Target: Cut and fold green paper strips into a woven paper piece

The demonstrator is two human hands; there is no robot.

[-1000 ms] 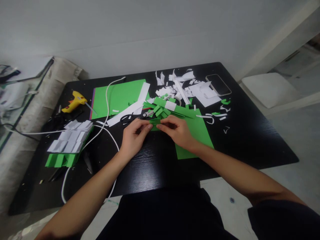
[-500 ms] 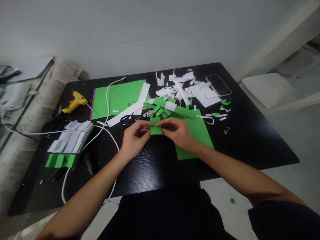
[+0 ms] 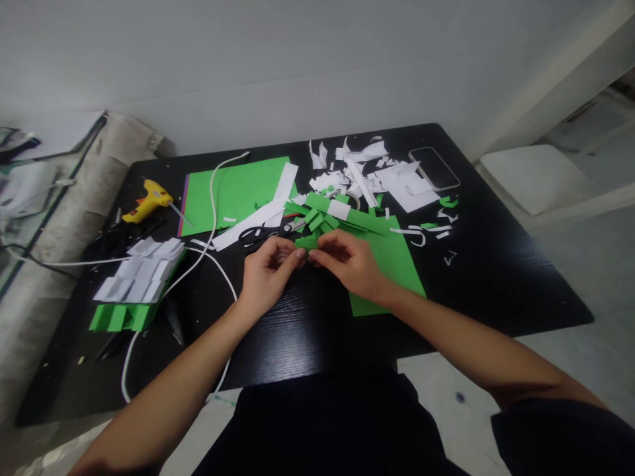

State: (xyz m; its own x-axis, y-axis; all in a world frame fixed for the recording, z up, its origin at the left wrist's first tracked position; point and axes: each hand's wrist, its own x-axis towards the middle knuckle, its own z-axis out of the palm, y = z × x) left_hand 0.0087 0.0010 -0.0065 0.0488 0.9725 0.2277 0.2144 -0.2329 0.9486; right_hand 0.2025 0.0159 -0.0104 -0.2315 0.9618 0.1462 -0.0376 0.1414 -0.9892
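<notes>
Between my two hands is a small folded piece of green paper [image 3: 305, 243], above the dark table. My left hand [image 3: 270, 270] pinches its left side with thumb and fingers. My right hand [image 3: 351, 263] grips the right side the same way, fingertips close to the left ones. Part of the piece is hidden by the fingers. Just beyond lies a heap of green paper strips [image 3: 320, 218]. Black-handled scissors [image 3: 262, 234] rest beside my left hand. A green sheet [image 3: 391, 264] lies partly under my right wrist.
At the left are a yellow glue gun [image 3: 151, 200], a white cable [image 3: 215, 198] and a folded white-and-green paper build [image 3: 141, 274]. Large green sheets [image 3: 238, 188] lie behind. White paper scraps [image 3: 364, 173], a roll of tape [image 3: 353, 200] and a phone [image 3: 434, 168] are farther back.
The green piece has tilted or folded, so less of its face shows. My thumbs have come closer together at its near edge. The things on the table stay put.
</notes>
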